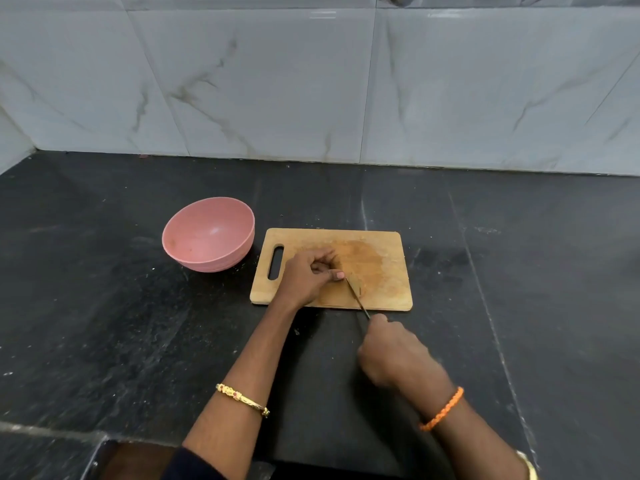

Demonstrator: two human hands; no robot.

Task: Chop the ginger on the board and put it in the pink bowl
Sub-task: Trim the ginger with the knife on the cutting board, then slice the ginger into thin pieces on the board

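- The left hand (308,275) is resting on the pale rectangular wooden chopping board (388,271), its fingers curled in and its thumb lying just beside the blade; it is presumably pinning the ginger, though the piece itself is hidden under the fingers, so I cannot tell exactly where it is sitting.
- The right hand (391,355) is gripping the handle of the thin-bladed kitchen knife (356,296), fingers wrapped tight, with the blade running up onto the board toward the left thumb.
- The likeliest trouble is a nick: the thumb tip is lying almost against the blade, and a cut that is wandering sideways would be meeting skin (the curled fingers are better protected than the thumb).
- The board is lying straight on the dark speckled stone counter (104,306) with nothing visible beneath it, so a hard downward chop could be sending it sliding.
- The board's near edge is sitting close to the right hand, so cut pieces may be dropping off onto the counter.
- The round pink plastic bowl (207,233) is standing just beside the board's left end, apparently holding nothing yet; a careless sweep of the left arm could be knocking it, and scraping the ginger across will be asking for a steady tilt, or bits will be scattering.
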